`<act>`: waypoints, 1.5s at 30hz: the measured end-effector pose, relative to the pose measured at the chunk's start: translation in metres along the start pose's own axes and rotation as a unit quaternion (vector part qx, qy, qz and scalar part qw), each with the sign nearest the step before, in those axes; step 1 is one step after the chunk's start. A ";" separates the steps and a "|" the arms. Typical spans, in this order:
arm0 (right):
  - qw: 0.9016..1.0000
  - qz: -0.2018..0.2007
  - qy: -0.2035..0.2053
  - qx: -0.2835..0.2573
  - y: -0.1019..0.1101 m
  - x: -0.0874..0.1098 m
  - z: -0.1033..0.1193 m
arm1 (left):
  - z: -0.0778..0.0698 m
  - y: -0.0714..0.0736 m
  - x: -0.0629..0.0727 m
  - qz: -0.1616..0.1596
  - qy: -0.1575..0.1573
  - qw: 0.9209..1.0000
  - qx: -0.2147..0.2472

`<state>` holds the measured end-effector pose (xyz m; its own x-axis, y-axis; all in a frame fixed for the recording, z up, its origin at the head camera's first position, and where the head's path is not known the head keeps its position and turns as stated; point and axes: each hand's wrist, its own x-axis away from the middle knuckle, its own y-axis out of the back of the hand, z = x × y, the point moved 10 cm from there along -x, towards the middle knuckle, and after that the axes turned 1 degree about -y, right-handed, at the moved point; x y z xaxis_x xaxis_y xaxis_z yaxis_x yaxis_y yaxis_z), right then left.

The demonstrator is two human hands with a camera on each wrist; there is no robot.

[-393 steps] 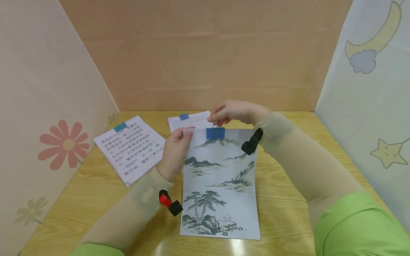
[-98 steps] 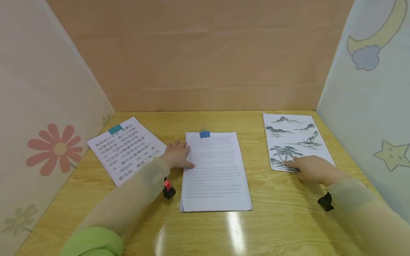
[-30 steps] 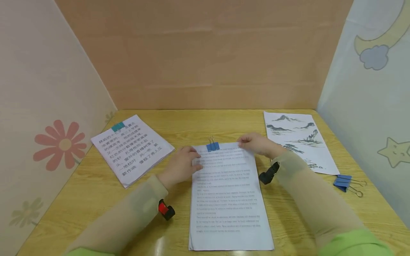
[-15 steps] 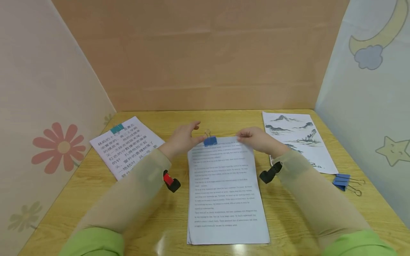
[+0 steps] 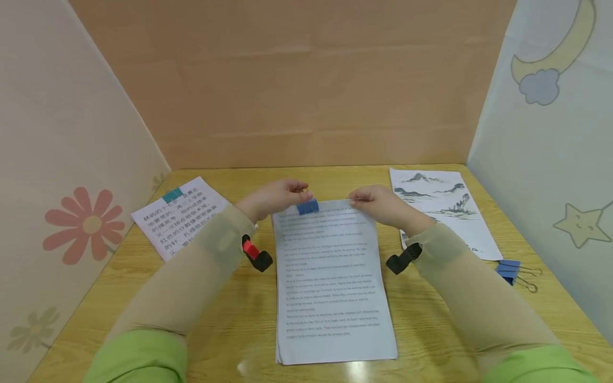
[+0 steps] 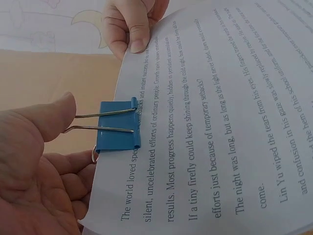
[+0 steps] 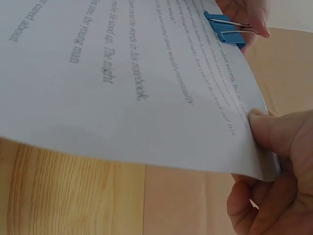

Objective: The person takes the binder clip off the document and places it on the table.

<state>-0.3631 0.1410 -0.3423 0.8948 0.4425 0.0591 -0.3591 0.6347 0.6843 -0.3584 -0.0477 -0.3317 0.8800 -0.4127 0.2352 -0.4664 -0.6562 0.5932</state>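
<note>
A stack of printed sheets [image 5: 330,287] is held in front of me, its top edge lifted and its pages bowed. A blue binder clip [image 5: 308,207] bites that top edge, left of the middle. My left hand [image 5: 280,198] is at the clip; in the left wrist view the thumb [image 6: 63,115] presses the ends of the wire handles, with the other fingers curled behind the paper. With thumb in front and fingers behind, my right hand [image 5: 378,206] pinches the stack's top right corner, as the right wrist view shows too. The clip's back handle is mostly hidden.
At the right lies a stack with an ink landscape [image 5: 445,207], and beside its near corner a loose blue binder clip [image 5: 508,270]. Another text stack [image 5: 184,213] with a teal clip [image 5: 172,195] lies at the left, partly behind my left arm. Patterned side walls and a plain back wall enclose the table.
The landscape stack, earlier clipped and in my hands, now lies at the right, its clip off beside it. My left hand has gone from the text stack's left edge to its clip.
</note>
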 end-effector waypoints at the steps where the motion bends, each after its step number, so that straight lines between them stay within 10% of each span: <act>1: 1.000 -0.002 -0.002 0.002 0.000 0.000 0.000 | 0.000 0.000 0.001 0.001 0.002 1.000 0.004; 15: 1.000 -0.009 0.009 -0.006 0.003 0.003 0.009 | 0.005 0.004 0.003 0.006 0.043 0.996 0.080; 45: 0.999 -0.036 0.023 -0.001 0.010 0.006 0.009 | -0.021 0.003 0.010 -0.079 -0.001 0.997 0.000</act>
<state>-0.3592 0.1443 -0.3291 0.9052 0.4242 -0.0245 -0.2941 0.6671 0.6845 -0.3492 -0.0405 -0.3113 0.9422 -0.3060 0.1369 -0.3220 -0.7131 0.6228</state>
